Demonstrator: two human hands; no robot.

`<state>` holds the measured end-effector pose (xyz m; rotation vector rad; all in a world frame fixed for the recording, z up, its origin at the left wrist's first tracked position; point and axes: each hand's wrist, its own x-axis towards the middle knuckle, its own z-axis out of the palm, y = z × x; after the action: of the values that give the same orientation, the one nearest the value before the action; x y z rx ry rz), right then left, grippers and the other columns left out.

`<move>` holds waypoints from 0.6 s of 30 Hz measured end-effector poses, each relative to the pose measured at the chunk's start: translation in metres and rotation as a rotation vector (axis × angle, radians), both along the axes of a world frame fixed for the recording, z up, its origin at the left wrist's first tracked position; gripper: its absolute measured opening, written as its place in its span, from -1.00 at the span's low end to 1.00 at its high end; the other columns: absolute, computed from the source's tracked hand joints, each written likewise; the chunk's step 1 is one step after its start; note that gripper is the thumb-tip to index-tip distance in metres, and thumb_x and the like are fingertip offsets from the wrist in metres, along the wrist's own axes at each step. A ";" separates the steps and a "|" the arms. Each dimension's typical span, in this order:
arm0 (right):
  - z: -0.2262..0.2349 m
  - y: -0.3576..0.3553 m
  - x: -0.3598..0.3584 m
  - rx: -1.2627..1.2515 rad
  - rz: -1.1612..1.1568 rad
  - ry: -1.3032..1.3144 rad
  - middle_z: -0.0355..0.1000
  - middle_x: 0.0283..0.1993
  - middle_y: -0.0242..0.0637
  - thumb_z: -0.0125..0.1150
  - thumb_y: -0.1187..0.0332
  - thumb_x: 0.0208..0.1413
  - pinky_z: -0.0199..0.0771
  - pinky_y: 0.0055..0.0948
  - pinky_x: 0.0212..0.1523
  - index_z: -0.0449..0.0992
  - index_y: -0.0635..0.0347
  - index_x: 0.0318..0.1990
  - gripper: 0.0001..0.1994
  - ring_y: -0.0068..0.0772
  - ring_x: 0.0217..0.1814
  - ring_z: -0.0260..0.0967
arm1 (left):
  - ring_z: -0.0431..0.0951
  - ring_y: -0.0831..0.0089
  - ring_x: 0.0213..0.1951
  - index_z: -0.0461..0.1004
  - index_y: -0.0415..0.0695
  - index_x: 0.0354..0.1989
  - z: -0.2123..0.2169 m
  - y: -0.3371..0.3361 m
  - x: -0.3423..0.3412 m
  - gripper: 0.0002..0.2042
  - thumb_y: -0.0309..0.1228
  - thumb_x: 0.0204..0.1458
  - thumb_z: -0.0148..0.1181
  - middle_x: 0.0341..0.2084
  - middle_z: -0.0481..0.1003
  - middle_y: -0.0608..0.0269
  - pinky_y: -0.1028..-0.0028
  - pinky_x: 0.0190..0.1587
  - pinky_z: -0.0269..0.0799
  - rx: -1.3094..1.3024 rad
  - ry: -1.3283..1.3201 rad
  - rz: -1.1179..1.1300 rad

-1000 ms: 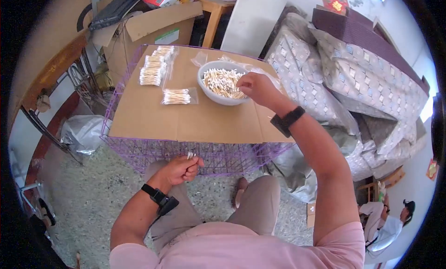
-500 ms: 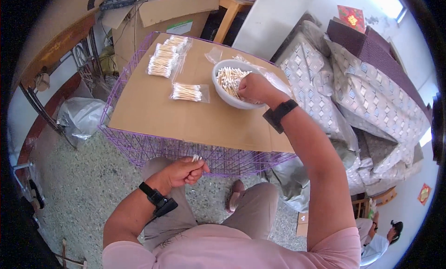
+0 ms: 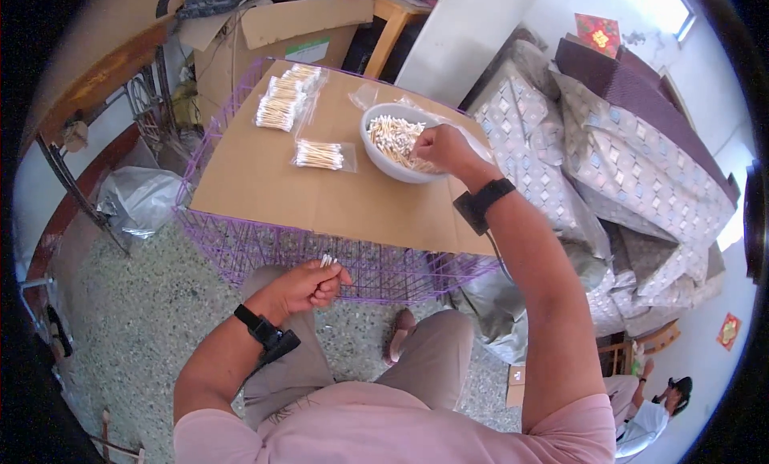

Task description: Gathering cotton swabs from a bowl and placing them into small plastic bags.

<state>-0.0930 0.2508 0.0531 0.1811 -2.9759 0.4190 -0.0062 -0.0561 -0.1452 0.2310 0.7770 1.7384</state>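
Observation:
A white bowl (image 3: pixel 375 156) full of loose cotton swabs (image 3: pixel 394 136) stands on the cardboard-topped surface (image 3: pixel 256 184). Inside its right side, my right hand (image 3: pixel 445 150) has its fingers pinched together among the swabs; what lies between the fingertips is hidden. Below the front edge of the cardboard, my left hand (image 3: pixel 311 286) is closed round a few cotton swabs (image 3: pixel 328 261), their white tips poking up past the thumb. Left of the bowl lies a clear bag of cotton swabs (image 3: pixel 319 154). Further back, several packed bags of swabs (image 3: pixel 282 102) lie in an overlapping row.
A purple wire cage (image 3: pixel 352 272) supports the cardboard. Clear plastic bags (image 3: pixel 364 96) lie behind the bowl. Patterned covered furniture (image 3: pixel 537 144) stands close on the right, a cardboard box (image 3: pixel 296 32) behind. Another person (image 3: pixel 653 408) sits at the lower right.
My right hand has lifted slightly within the bowl, its fingers still together. My left hand, with its swabs, has shifted a little left and up. The whole view has moved slightly.

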 end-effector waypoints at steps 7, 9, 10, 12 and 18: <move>0.027 -0.042 0.061 -0.422 -0.005 0.066 0.45 -0.52 -0.29 0.21 0.32 0.04 0.38 -0.42 -0.42 0.51 0.22 -0.42 -0.85 -0.53 -0.48 0.36 | 0.09 0.73 -0.66 0.40 -0.21 -0.24 0.065 -0.009 0.020 -0.69 -0.19 0.27 -0.10 -0.69 0.16 0.51 0.67 -0.63 0.00 -0.007 0.345 0.138; 0.028 -0.069 0.102 -0.553 0.028 0.042 0.45 -0.49 -0.36 0.18 0.32 0.08 0.38 -0.47 -0.41 0.49 0.23 -0.39 -0.85 -0.60 -0.45 0.35 | 0.09 0.72 -0.68 0.40 -0.20 -0.24 0.090 -0.014 0.028 -0.69 -0.18 0.27 -0.10 -0.71 0.16 0.50 0.67 -0.64 0.00 0.015 0.383 0.221; 0.021 -0.069 0.118 -0.716 0.080 -0.034 0.45 -0.45 -0.39 0.15 0.32 0.12 0.39 -0.52 -0.40 0.47 0.22 -0.35 -0.85 -0.62 -0.42 0.35 | 0.08 0.71 -0.69 0.40 -0.20 -0.23 0.105 -0.007 0.028 -0.68 -0.17 0.26 -0.10 -0.73 0.15 0.50 0.66 -0.66 0.00 0.006 0.411 0.287; 0.009 -0.089 0.162 -0.869 0.130 -0.099 0.46 -0.40 -0.43 0.12 0.33 0.16 0.39 -0.57 -0.39 0.45 0.21 -0.32 -0.86 -0.63 -0.40 0.35 | 0.07 0.74 -0.69 0.39 -0.19 -0.18 0.125 -0.006 0.040 -0.70 -0.19 0.26 -0.08 -0.69 0.19 0.48 0.67 -0.66 -0.02 0.053 0.387 0.307; -0.037 -0.130 0.261 -1.384 0.109 -0.242 0.47 -0.34 -0.41 0.06 0.29 0.23 0.42 -0.61 -0.35 0.44 0.19 -0.28 -0.83 -0.64 -0.36 0.37 | 0.07 0.77 -0.68 0.44 -0.20 -0.09 0.151 0.011 0.085 -0.74 -0.28 0.22 0.01 -0.63 0.20 0.53 0.69 -0.66 -0.03 0.218 0.269 0.366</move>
<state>0.1683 0.1207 0.0163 0.1226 -2.1361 2.3780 0.0787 -0.0451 0.0057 0.5042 0.8622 2.1718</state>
